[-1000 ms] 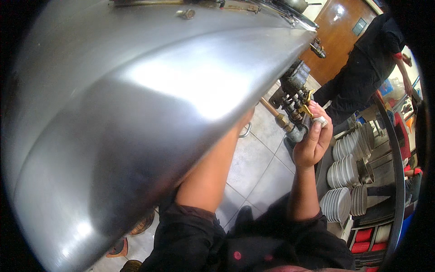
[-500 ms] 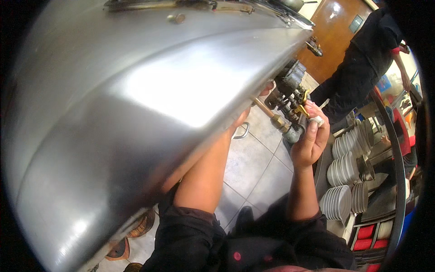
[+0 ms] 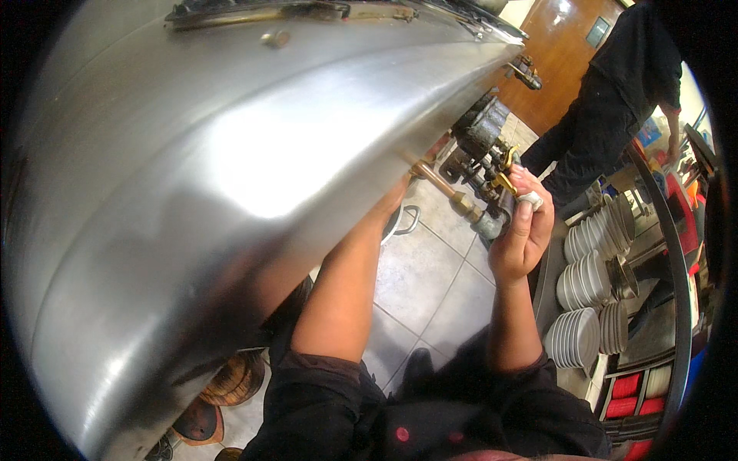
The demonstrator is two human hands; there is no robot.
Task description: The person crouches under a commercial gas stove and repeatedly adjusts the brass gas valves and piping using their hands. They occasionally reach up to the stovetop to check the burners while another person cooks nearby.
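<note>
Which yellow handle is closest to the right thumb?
The lower yellow handle, the one lower in the picture, is nearest the right thumb. The upper yellow handle sits higher up, farther from that thumb.

sleeves: black, ending near elbows | top: black | button: round, red

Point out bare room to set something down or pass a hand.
Free: pale grey floor tiles between the bare left forearm and bare right forearm, below the straight copper pipe in the picture; a hand could probably pass there. Crowded: around the right hand, black metal valve assembly and yellow levers; stacked round white plates.
</note>
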